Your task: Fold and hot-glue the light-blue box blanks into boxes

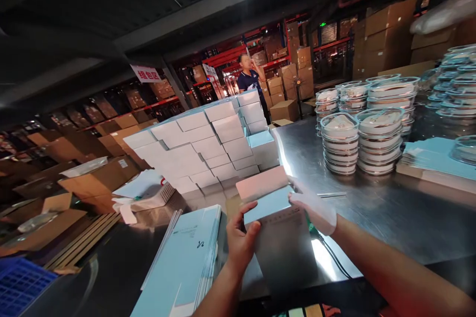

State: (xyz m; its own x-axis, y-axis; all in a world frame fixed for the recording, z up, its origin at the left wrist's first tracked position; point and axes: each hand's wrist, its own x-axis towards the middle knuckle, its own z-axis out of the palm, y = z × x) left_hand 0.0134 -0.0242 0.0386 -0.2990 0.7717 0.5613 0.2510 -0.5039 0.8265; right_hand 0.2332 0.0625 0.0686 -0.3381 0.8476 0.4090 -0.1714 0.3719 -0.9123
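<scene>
A small carton (284, 245) with a light blue top and a raised pinkish flap stands tilted in front of me over the metal table. My left hand (240, 233) is closed around its left edge, the thumb on the near face and the fingers at the blue top. A white glove covers my right hand (314, 208), which grips the carton's right upper edge by the flap. The carton's inside is hidden. Left of the carton lies a stack of flat light blue cartons (193, 242), partly behind my left forearm.
White boxes (208, 143) form a wall across the table. Round clear-lidded containers (379, 133) stand in stacks at right, near more flat blue cartons (427, 158). A white basket (163, 193) sits at left. Black cables (334, 255) lie beside my right forearm. A person (250, 79) stands beyond.
</scene>
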